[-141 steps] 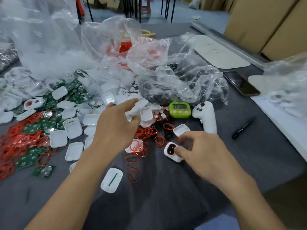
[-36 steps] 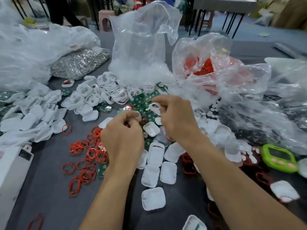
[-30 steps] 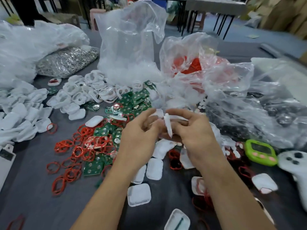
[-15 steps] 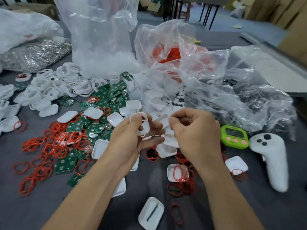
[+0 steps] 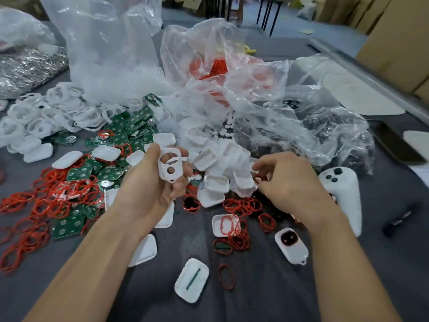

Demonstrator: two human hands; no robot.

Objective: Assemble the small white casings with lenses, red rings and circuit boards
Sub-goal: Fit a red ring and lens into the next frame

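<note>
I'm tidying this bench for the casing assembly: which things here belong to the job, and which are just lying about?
Job: two-hole white casing held in the left hand; red rings; green circuit boards; white casing shells; finished unit.
Lying about: white controller; black marker.

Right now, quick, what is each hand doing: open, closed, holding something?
Left hand: holding a white casing with two holes.
Right hand: fingers curled, grip cannot be told.
</note>
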